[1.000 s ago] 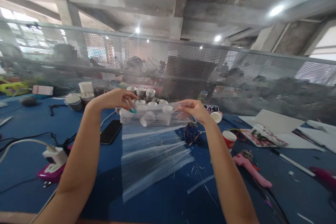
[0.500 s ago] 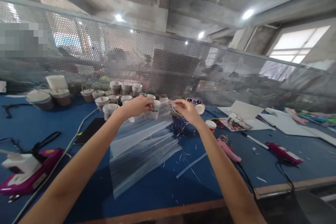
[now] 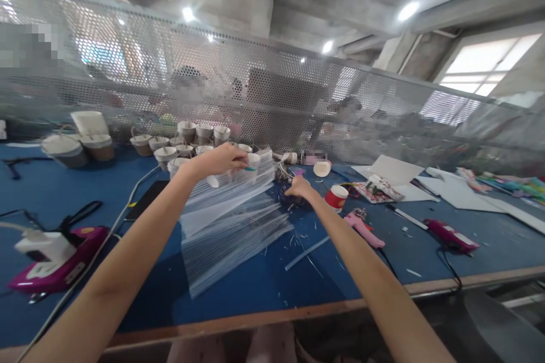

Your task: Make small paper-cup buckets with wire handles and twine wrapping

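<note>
My left hand [image 3: 227, 159] is closed above the clear plastic strips, near the small cups. A small thing with a teal end [image 3: 250, 169] sticks out by its fingertips; its kind is unclear. Below lies a wide bundle of clear plastic strips [image 3: 232, 238]. My right hand [image 3: 299, 188] reaches down with bent fingers at a dark blue tangled heap [image 3: 287, 198]. What its fingers grip is hidden. Pale wire-like loops [image 3: 283, 170] rise just behind it. Small grey-and-white handled cups [image 3: 165, 156] stand in a group beyond my left arm.
A red and white paper cup [image 3: 336, 197] and a pink glue gun [image 3: 364, 229] lie right of my right arm. Magenta power strips sit at left [image 3: 63, 261] and right [image 3: 451, 234]. A white cable [image 3: 128, 215] crosses the left side. Perforated metal screen [image 3: 281, 96] stands behind.
My right hand has dropped from above the dark blue heap down to it. My left hand has shifted slightly left and stays closed. The camera view has moved slightly.
</note>
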